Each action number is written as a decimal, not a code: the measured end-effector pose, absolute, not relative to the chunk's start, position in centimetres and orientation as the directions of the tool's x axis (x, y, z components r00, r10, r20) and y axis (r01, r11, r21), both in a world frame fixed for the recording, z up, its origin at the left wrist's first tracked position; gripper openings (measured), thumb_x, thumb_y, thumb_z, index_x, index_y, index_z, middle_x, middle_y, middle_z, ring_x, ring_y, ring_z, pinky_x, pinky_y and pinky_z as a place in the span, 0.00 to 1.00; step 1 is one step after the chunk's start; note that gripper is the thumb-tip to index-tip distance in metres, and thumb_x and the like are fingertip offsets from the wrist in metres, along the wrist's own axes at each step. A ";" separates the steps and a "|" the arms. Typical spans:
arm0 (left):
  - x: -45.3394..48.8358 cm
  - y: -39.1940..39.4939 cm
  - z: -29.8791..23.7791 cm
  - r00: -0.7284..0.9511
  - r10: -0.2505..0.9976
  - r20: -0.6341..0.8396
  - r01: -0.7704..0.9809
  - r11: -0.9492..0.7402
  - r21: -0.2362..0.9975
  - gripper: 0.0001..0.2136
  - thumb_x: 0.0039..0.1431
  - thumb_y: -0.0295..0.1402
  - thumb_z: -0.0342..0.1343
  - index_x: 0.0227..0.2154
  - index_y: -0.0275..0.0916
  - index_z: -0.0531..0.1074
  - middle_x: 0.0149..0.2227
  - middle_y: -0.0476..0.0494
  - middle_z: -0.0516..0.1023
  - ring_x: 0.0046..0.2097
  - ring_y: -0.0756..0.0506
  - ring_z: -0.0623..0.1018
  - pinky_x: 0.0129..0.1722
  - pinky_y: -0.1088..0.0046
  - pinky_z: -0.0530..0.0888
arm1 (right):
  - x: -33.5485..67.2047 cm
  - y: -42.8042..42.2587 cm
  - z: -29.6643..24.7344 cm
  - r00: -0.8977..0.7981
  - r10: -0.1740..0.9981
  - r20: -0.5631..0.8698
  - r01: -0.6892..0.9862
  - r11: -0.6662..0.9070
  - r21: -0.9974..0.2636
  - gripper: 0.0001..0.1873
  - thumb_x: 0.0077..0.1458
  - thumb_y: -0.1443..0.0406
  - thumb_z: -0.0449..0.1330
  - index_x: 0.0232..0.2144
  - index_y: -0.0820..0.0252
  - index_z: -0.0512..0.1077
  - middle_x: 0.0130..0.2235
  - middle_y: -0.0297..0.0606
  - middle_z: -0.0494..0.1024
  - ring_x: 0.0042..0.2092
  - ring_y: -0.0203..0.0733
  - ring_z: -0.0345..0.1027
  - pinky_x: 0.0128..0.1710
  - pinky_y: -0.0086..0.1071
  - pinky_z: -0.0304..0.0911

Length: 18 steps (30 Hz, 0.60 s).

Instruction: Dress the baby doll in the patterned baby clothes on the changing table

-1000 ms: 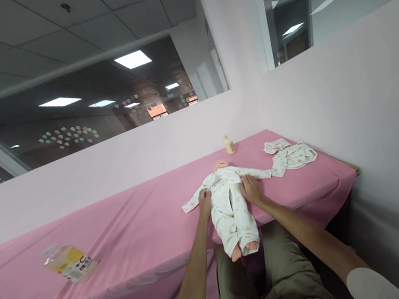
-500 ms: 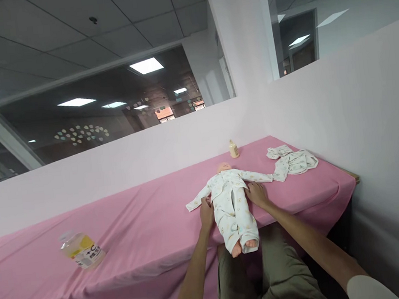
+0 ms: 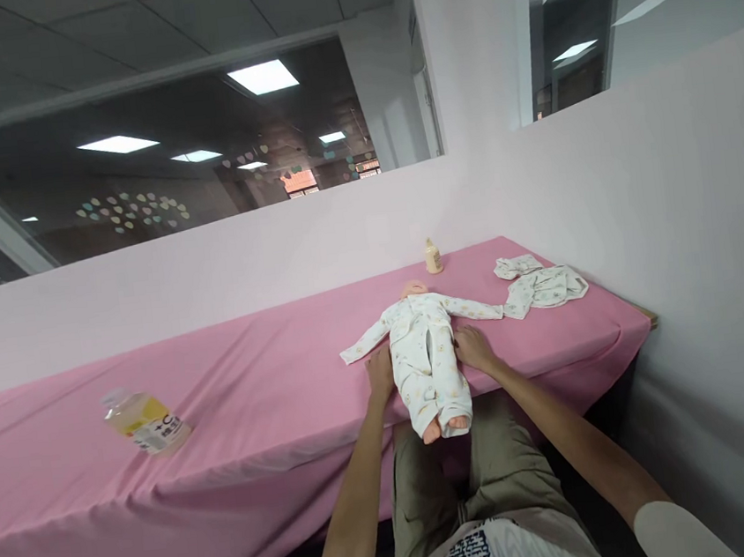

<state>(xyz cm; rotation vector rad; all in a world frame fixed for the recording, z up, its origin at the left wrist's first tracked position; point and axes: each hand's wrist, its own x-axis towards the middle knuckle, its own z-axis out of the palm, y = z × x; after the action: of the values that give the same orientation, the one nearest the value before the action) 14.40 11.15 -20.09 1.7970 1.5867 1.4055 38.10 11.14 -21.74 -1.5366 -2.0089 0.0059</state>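
A baby doll [image 3: 415, 288] lies on its back on the pink-covered table, its head away from me. It wears a white patterned long-sleeved top [image 3: 408, 308] and matching trousers [image 3: 415, 371], with both arms spread and bare feet at the table's front edge. My left hand [image 3: 380, 372] is at the left side of the doll's waist, fingers curled against the trousers. On the opposite side, my right hand [image 3: 473, 348] has its fingers closed at the trousers' edge. The fingertips of both hands are partly hidden by the cloth.
Folded white patterned baby clothes [image 3: 546, 287] lie at the right, by the doll's sleeve end. A small cream bottle [image 3: 433, 257] stands near the wall. To the left, a clear bottle with a yellow label [image 3: 148, 423] rests on the pink cloth [image 3: 258, 397]. Walls border the back and right.
My view has tipped downward. At the doll's waist, the trousers now lie higher over the top's hem, which hung loose over them before. Both hands remain at its sides.
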 end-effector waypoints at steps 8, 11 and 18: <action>14.0 11.4 -20.2 -0.179 0.860 0.478 0.640 -0.267 0.720 0.13 0.62 0.42 0.45 0.44 0.42 0.66 0.44 0.44 0.75 0.42 0.43 0.73 0.41 0.67 0.69 | 38.3 11.1 -21.2 -0.009 0.817 0.576 0.849 0.311 -0.427 0.19 0.66 0.64 0.42 0.53 0.63 0.64 0.47 0.45 0.75 0.47 0.46 0.67 0.45 0.35 0.58; 14.1 11.7 -20.3 -0.164 0.832 0.530 0.659 -0.307 0.686 0.15 0.63 0.42 0.44 0.47 0.42 0.67 0.48 0.42 0.75 0.48 0.42 0.73 0.47 0.64 0.68 | 38.1 11.3 -21.4 -0.045 0.734 0.678 0.838 0.398 -0.375 0.20 0.66 0.63 0.42 0.55 0.61 0.64 0.47 0.45 0.74 0.47 0.46 0.66 0.47 0.36 0.59; 14.3 11.9 -20.4 -0.169 0.801 0.575 0.682 -0.326 0.655 0.15 0.64 0.40 0.45 0.46 0.41 0.70 0.47 0.42 0.75 0.47 0.43 0.73 0.45 0.66 0.70 | 37.9 12.1 -21.8 -0.077 0.628 0.774 0.833 0.467 -0.297 0.19 0.66 0.63 0.43 0.40 0.60 0.73 0.38 0.43 0.73 0.40 0.44 0.64 0.41 0.35 0.58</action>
<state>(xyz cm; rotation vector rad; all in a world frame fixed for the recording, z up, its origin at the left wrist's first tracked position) 14.33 11.86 -20.37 1.9436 1.7488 1.5176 37.94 12.06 -21.80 -1.2425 -1.7880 -0.2764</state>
